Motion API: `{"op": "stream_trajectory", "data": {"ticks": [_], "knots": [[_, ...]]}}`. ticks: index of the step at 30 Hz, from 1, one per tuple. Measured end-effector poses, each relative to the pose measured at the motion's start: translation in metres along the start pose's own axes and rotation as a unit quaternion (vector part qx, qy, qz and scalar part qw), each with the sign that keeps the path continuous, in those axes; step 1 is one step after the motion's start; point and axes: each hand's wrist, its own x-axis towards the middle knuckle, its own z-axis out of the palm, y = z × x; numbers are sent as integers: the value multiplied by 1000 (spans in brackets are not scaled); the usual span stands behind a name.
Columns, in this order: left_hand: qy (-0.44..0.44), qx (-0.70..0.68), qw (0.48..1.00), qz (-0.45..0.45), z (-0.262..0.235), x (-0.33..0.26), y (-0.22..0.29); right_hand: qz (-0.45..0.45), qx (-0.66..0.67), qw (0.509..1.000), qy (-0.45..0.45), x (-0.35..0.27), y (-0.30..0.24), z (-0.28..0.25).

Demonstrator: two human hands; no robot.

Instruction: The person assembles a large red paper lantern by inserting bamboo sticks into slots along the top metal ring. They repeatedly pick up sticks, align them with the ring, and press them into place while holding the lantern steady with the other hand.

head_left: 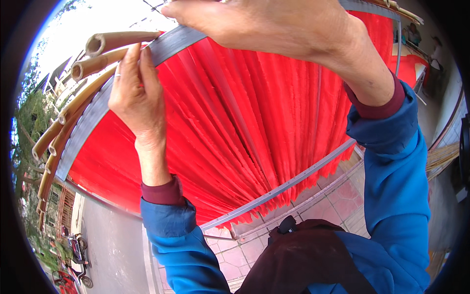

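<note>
A bare stretch of gray rail [175,43] lies open between the left hand [137,98] and right hand [274,24], while 2 bamboo poles [104,62] jut beside the left and red sheets [254,112] block the way beneath.

You are facing bamboo poles [127,37] that are showing smooth, faintly glossy skins. The upper rail [177,43] is looking like grey metal — scuffed, dully shining. The red sheets [245,122] are appearing thin, matt and rough-edged — whether paper or cloth is not showing. You are wearing blue sleeves [397,181] of soft, matt cloth above stone-like paving tiles [232,259].
</note>
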Motion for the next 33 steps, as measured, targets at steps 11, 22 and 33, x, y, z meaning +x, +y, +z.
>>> {"op": "stream_trajectory", "data": {"ticks": [11, 22, 33], "knots": [[8, 43, 998, 48, -19, -8, -11, 17, 5, 999, -45, 11, -15, 18], [70, -49, 994, -63, -12, 3, -6, 11, -20, 998, -57, 19, -22, 22], [30, -168, 985, -31, -32, -35, -51, 10, -26, 997, -78, 37, -45, 31]]}}
